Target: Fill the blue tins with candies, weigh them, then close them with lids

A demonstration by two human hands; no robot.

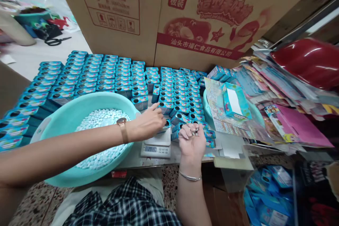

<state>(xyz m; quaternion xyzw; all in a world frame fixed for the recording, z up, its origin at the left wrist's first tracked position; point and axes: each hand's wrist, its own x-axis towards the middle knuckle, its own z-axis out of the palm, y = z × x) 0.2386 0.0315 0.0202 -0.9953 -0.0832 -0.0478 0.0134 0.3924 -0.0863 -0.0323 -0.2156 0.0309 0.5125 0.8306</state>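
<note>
- Left hand (148, 123): fingertips pinched on a small tin (166, 124), which sits on the scale (156, 146) just below them.
- The tin is probably light, stiff and slick; grip its side walls.
- Right hand (192, 139): beside it, palm up, fingers curled closed; contents unclear.

Glossy blue tins (106, 77) fill the table beside a smooth plastic basin (66, 116) and matt cardboard box (159, 14).
</note>
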